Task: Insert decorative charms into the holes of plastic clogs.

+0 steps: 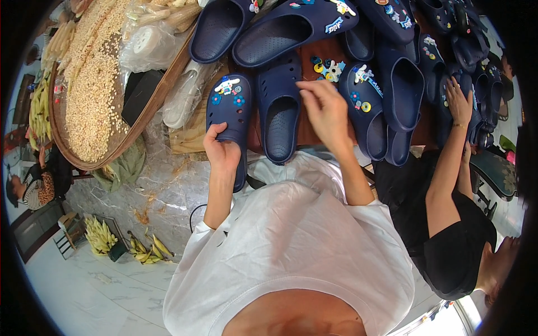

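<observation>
We look down on a room with a pale tiled floor (112,291) and, at twelve to one o'clock, a reddish-brown work surface (314,53) crowded with navy footwear. At ten o'clock we see a broad woven tray (151,109) with loose corn kernels (89,112) and a plastic-wrapped white item (147,42). Corn cobs (100,235) are heaped near the floor at eight o'clock.

Just toward eleven o'clock from centre is the decorated clog (225,109), toe pointing to twelve, bearing a white character charm, blue flowers and a swirl. Our left hand (223,154) grips it by its rear half, the thumb pressed on the upper and the other fingers mostly hidden beneath.

Beside it, at twelve o'clock, lies a plain clog (278,120), its row of holes bare. Our right hand (326,109) is at one o'clock, next to that clog's upper edge, fingers curled and tips drawn toward the thumb; we cannot tell whether they pinch anything. Just above that hand sits a small pile of loose charms (328,68).

At two o'clock more clogs (468,47) are piled up. From four o'clock a co-worker in black (457,249) reaches up, one hand (459,101) laid against the clogs there.
</observation>
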Demonstrator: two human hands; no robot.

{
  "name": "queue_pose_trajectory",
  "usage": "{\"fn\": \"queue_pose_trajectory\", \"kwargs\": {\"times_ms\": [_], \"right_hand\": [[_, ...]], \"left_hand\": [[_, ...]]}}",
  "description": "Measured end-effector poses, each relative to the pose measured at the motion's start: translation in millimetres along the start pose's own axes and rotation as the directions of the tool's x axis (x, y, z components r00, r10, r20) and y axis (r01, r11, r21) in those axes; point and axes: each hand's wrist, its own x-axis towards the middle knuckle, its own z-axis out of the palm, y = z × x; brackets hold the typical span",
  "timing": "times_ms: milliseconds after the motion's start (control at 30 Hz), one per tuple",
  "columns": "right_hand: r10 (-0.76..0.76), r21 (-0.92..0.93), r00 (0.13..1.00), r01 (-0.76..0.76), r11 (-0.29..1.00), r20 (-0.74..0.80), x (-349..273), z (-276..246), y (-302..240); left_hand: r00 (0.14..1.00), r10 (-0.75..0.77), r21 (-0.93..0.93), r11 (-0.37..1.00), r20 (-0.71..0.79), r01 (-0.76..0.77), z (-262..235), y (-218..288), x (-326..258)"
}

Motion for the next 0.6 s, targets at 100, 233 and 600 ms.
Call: {"fn": "queue_pose_trajectory", "kwargs": {"times_ms": [100,233,600], "right_hand": [[0.084,-0.153,0.996,-0.085,0.985,-0.012,0,-17,32],[0.072,-0.257,0.997,-0.065,0.964,0.017,3,-13,59],[0.090,-0.642,0.994,-0.030,0.766,0.062,60,16,96]], "left_hand": [[1.000,-0.002,0.023,1.000,-0.015,0.003,-2,-1,6],[1.000,-0.014,0.016,1.000,-0.009,0.014,5,0,11],[0.998,0.018,0.009,1.000,-0.065,-0.017,12,-2,-6]]}}
